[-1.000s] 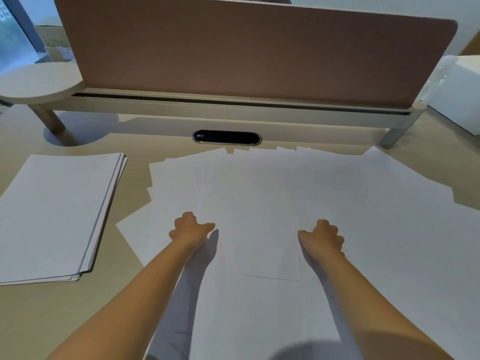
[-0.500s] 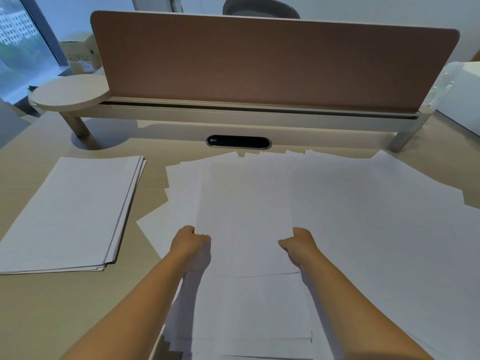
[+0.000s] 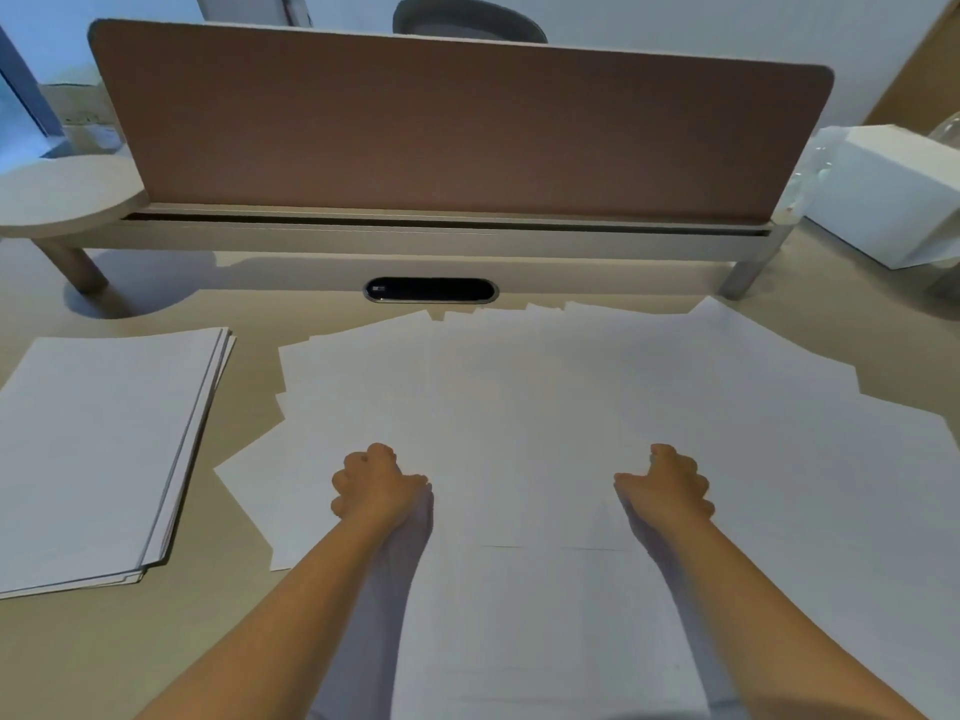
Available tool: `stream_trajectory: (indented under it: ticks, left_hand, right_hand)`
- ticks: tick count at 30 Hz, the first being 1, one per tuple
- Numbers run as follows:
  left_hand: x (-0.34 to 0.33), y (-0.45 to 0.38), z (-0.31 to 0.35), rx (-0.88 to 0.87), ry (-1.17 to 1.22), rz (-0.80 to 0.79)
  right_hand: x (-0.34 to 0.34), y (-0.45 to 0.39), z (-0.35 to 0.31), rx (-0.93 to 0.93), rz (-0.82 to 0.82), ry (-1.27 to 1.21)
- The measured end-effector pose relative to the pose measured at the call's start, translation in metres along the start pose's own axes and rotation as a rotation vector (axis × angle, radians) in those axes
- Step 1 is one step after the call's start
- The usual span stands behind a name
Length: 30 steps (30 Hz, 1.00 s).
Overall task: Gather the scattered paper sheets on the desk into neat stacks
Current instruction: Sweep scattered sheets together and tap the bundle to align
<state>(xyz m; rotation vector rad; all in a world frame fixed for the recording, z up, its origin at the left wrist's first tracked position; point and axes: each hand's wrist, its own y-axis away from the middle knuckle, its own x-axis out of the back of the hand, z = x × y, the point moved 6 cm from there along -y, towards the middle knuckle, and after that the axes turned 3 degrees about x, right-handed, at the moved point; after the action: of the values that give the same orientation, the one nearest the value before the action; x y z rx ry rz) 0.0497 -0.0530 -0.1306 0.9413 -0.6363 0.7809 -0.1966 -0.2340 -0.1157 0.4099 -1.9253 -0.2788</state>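
Beige worktop (image 3: 93, 662) strewn with loose sheets (image 3: 519, 407); neat stack (image 3: 98, 449) well left. Left hand (image 3: 376, 483), right hand (image 3: 667, 485): curled, resting on sheets, grip unclear.

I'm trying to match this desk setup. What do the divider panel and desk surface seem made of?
Divider panel: probably felt or fabric, brownish pink, matte with no glare and soft rounded corners. Desk: looks like beige laminate or wood, smooth, faint sheen; I can't tell which.
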Motion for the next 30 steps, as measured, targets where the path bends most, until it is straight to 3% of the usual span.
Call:
stream_trajectory:
  ticks: [3,9,14,18,22,27,30]
  left_hand:
    - [0.001,-0.004,-0.004,0.075,0.013,0.03]
    - [-0.011,0.002,0.01,0.127,0.212,-0.025]
    - [-0.008,-0.002,0.003,0.149,0.537,-0.098]
    - [0.007,-0.015,-0.003,0.039,0.425,-0.061]
    - [0.01,-0.024,0.003,-0.005,0.341,-0.068]
    - [0.009,-0.036,0.01,-0.049,0.318,-0.109]
    - [0.01,-0.039,0.004,-0.002,0.423,-0.155]
  right_hand:
    - [0.001,0.0,0.015,-0.1,0.007,0.007]
    - [-0.023,-0.001,-0.004,-0.054,-0.055,-0.207]
    - [-0.033,-0.001,-0.015,-0.005,-0.099,-0.191]
    - [-0.02,-0.002,-0.012,0.012,-0.008,0.075]
    - [-0.026,-0.006,-0.026,0.135,-0.004,0.13]
    - [-0.041,-0.013,-0.049,0.239,-0.148,-0.012]
    - [-0.047,-0.017,-0.058,0.226,-0.158,-0.245]
